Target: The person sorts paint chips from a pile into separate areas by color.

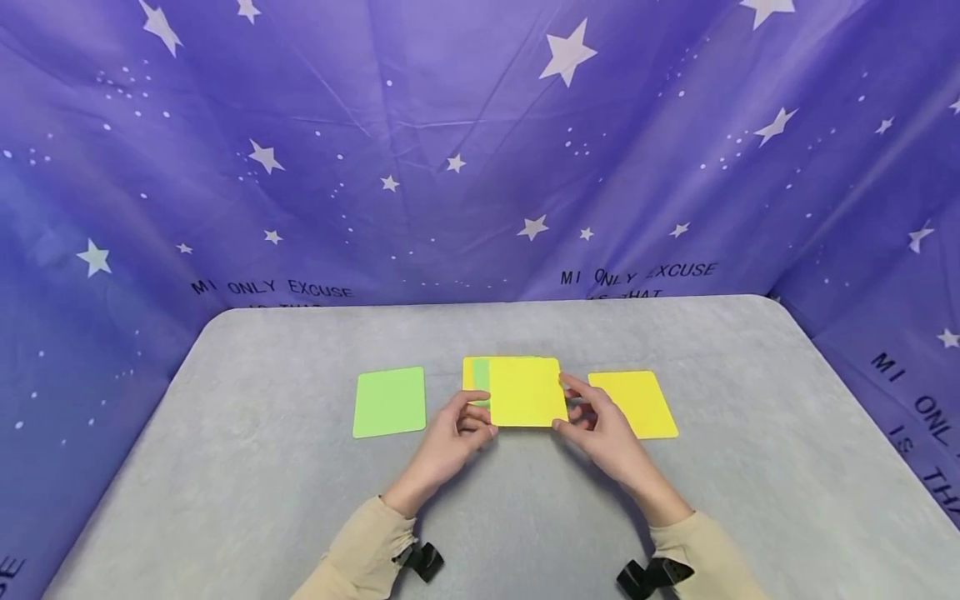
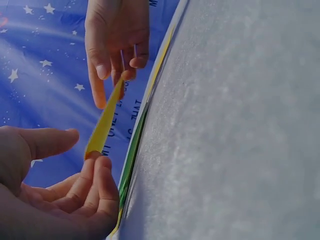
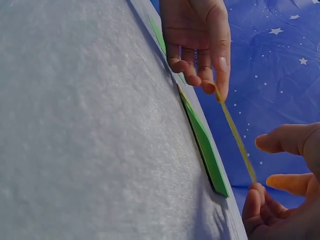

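Note:
A square yellow card [image 1: 527, 392] with rounded corners is held up between both hands, near the middle of the table. My left hand [image 1: 450, 433] has its fingertips at the card's left edge, with the fingers curled. On the opposite side, the fingertips of my right hand [image 1: 603, 429] hold the right edge. The left wrist view shows the raised card [image 2: 102, 130] tilted, with a gap between it and the tabletop. Partly hidden behind it lies a small pile of yellow and green cards [image 1: 481, 371]; its edge shows as a green stack [image 3: 207, 150] in the right wrist view.
Left of the hands a single green card [image 1: 389, 402] lies flat. Another yellow card [image 1: 637, 404] lies to the right, partly covered by the right hand. The grey table [image 1: 247, 467] has rounded far corners, and a purple star-printed curtain [image 1: 450, 208] hangs behind it.

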Demonstrator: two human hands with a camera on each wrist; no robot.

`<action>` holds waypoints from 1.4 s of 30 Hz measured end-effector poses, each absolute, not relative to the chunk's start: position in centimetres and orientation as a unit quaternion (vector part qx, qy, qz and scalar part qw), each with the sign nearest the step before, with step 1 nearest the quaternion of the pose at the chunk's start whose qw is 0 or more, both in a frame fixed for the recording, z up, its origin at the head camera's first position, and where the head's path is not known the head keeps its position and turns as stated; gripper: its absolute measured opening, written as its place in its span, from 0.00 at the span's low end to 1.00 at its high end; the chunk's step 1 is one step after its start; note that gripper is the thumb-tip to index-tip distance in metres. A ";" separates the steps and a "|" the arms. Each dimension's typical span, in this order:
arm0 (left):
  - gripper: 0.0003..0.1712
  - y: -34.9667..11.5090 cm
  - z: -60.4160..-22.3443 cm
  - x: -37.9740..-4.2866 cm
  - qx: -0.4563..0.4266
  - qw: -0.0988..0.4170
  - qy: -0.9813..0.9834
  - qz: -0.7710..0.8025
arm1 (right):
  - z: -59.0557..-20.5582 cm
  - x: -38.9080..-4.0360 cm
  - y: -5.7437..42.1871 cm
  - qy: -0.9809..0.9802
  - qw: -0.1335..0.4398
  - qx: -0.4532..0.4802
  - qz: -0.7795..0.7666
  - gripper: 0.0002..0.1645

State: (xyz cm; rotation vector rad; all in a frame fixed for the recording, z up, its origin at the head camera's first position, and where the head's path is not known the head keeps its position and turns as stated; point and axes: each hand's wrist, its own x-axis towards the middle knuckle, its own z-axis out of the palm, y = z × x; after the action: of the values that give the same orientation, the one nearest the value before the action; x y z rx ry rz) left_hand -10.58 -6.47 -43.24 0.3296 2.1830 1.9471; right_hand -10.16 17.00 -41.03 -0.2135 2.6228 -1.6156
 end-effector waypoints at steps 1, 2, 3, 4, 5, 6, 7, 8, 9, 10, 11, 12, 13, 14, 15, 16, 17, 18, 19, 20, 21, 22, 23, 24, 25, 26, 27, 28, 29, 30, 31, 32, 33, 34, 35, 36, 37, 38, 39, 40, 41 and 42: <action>0.23 -6.4 -43.3 -10.6 0.110 0.094 0.739 0.658 | -41.1 -10.1 16.9 0.847 0.026 -0.067 -0.527 0.39; 0.22 -6.4 -43.3 -10.6 0.108 0.089 0.740 0.658 | -41.1 -10.1 16.9 0.843 0.026 -0.064 -0.534 0.40; 0.22 -6.4 -43.3 -10.6 0.106 0.086 0.739 0.659 | -41.1 -10.0 16.8 0.837 0.027 -0.060 -0.543 0.41; 0.21 -6.3 -43.2 -10.6 0.103 0.084 0.740 0.659 | -41.2 -10.0 16.8 0.831 0.030 -0.057 -0.553 0.42; 0.21 -6.3 -43.2 -10.6 0.103 0.080 0.740 0.660 | -41.2 -10.0 16.8 0.823 0.034 -0.052 -0.564 0.43; 0.22 -6.3 -43.2 -10.6 0.104 0.078 0.740 0.660 | -41.2 -10.0 16.8 0.815 0.038 -0.048 -0.576 0.44; 0.24 -6.3 -43.1 -10.6 0.105 0.079 0.740 0.660 | -41.3 -9.9 16.8 0.807 0.042 -0.045 -0.587 0.45; 0.26 -6.3 -43.1 -10.6 0.108 0.078 0.738 0.661 | -41.3 -9.9 16.8 0.800 0.046 -0.044 -0.596 0.46; 0.28 -6.4 -43.1 -10.6 0.110 0.079 0.738 0.661 | -41.4 -9.9 16.8 0.795 0.050 -0.044 -0.604 0.46; 0.31 -6.4 -43.1 -10.6 0.113 0.081 0.737 0.661 | -41.5 -9.9 16.8 0.790 0.051 -0.046 -0.609 0.47; 0.33 -6.4 -43.1 -10.6 0.116 0.084 0.735 0.663 | -41.6 -9.8 16.9 0.786 0.053 -0.049 -0.615 0.47; 0.35 -6.5 -43.1 -10.5 0.118 0.089 0.734 0.663 | -41.6 -9.8 16.9 0.783 0.054 -0.053 -0.617 0.47; 0.37 -6.4 -43.1 -10.6 0.120 0.095 0.730 0.666 | -41.7 -9.8 17.0 0.780 0.055 -0.057 -0.620 0.48; 0.38 -6.4 -43.1 -10.6 0.122 0.100 0.727 0.669 | -41.7 -9.8 17.2 0.777 0.058 -0.062 -0.624 0.48; 0.40 -6.4 -43.2 -10.6 0.123 0.107 0.723 0.671 | -41.7 -9.7 17.3 0.773 0.062 -0.065 -0.628 0.48; 0.41 -6.3 -43.2 -10.7 0.125 0.114 0.718 0.675 | -41.7 -9.7 17.4 0.771 0.066 -0.069 -0.630 0.49; 0.42 -6.2 -43.2 -10.7 0.127 0.119 0.713 0.679 | -41.7 -9.7 17.6 0.770 0.070 -0.070 -0.631 0.50; 0.43 -6.1 -43.2 -10.8 0.129 0.121 0.711 0.680 | -41.7 -9.6 17.7 0.770 0.073 -0.073 -0.629 0.50; 0.44 -6.0 -43.2 -10.9 0.131 0.124 0.709 0.682 | -41.7 -9.6 17.8 0.773 0.074 -0.076 -0.626 0.51; 0.44 -5.9 -43.2 -10.9 0.132 0.124 0.709 0.681 | -41.8 -9.6 18.0 0.775 0.073 -0.078 -0.622 0.51; 0.44 -5.7 -43.2 -11.0 0.133 0.125 0.709 0.681 | -41.8 -9.7 18.1 0.780 0.070 -0.082 -0.617 0.52; 0.44 -5.6 -43.2 -11.1 0.133 0.124 0.711 0.679 | -41.8 -9.7 18.3 0.786 0.064 -0.087 -0.609 0.52; 0.44 -5.4 -43.1 -11.1 0.133 0.121 0.713 0.678 | -41.9 -9.7 18.4 0.792 0.058 -0.093 -0.600 0.52; 0.43 -5.2 -43.2 -11.2 0.134 0.117 0.716 0.675 | -41.9 -9.7 18.6 0.798 0.052 -0.099 -0.592 0.52; 0.43 -5.1 -43.2 -11.3 0.135 0.113 0.718 0.673 | -41.9 -9.8 18.8 0.802 0.046 -0.105 -0.586 0.52; 0.43 -4.8 -43.1 -11.4 0.139 0.107 0.723 0.668 | -41.9 -9.8 18.9 0.807 0.038 -0.111 -0.579 0.51; 0.43 -4.6 -43.1 -11.5 0.144 0.100 0.726 0.665 | -41.8 -9.8 19.1 0.813 0.030 -0.116 -0.569 0.51; 0.43 -4.4 -43.1 -11.6 0.149 0.092 0.730 0.661 | -41.8 -9.8 19.3 0.821 0.022 -0.120 -0.557 0.51; 0.43 -4.3 -43.1 -11.7 0.155 0.085 0.735 0.654 | -41.7 -9.9 19.4 0.827 0.015 -0.123 -0.548 0.51; 0.43 -4.1 -43.0 -11.8 0.159 0.079 0.740 0.648 | -41.6 -9.9 19.6 0.834 0.009 -0.127 -0.537 0.50; 0.43 -3.9 -43.0 -11.8 0.165 0.074 0.744 0.643 | -41.5 -9.9 19.8 0.842 0.001 -0.131 -0.524 0.50; 0.43 -3.7 -42.9 -11.9 0.169 0.069 0.748 0.638 | -41.5 -10.0 20.0 0.850 -0.009 -0.136 -0.508 0.50; 0.43 -3.5 -42.9 -11.9 0.171 0.068 0.750 0.635 | -41.5 -10.0 20.2 0.858 -0.018 -0.141 -0.493 0.50; 0.43 -3.3 -42.8 -12.0 0.173 0.066 0.754 0.631 | -41.4 -10.0 20.5 0.864 -0.027 -0.149 -0.480 0.50; 0.43 -3.1 -42.8 -12.1 0.174 0.065 0.757 0.626 | -41.5 -10.1 20.8 0.869 -0.036 -0.157 -0.469 0.50; 0.44 -2.9 -42.8 -12.1 0.175 0.065 0.760 0.623 | -41.5 -10.2 21.0 0.873 -0.045 -0.165 -0.456 0.50; 0.44 -2.7 -42.7 -12.1 0.177 0.064 0.762 0.619 | -41.5 -10.3 21.3 0.876 -0.053 -0.172 -0.447 0.49; 0.44 -2.5 -42.7 -12.2 0.178 0.065 0.764 0.617 | -41.5 -10.3 21.6 0.879 -0.060 -0.177 -0.439 0.49; 0.45 -2.3 -42.7 -12.2 0.180 0.065 0.766 0.614 | -41.5 -10.4 21.9 0.880 -0.064 -0.180 -0.434 0.49; 0.45 -2.1 -42.7 -12.3 0.182 0.067 0.765 0.614 | -41.5 -10.5 22.2 0.880 -0.067 -0.183 -0.432 0.49; 0.46 -1.9 -42.6 -12.3 0.184 0.069 0.763 0.616 | -41.5 -10.5 22.6 0.879 -0.068 -0.185 -0.433 0.49; 0.46 -1.7 -42.6 -12.3 0.186 0.071 0.759 0.620 | -41.4 -10.5 22.9 0.878 -0.068 -0.187 -0.436 0.49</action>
State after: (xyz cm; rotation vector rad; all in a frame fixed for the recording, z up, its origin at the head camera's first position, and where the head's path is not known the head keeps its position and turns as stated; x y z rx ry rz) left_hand -12.31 -1.71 -42.63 0.5580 2.2812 1.8654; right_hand -10.55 22.86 -41.43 -0.6130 2.8834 -1.4310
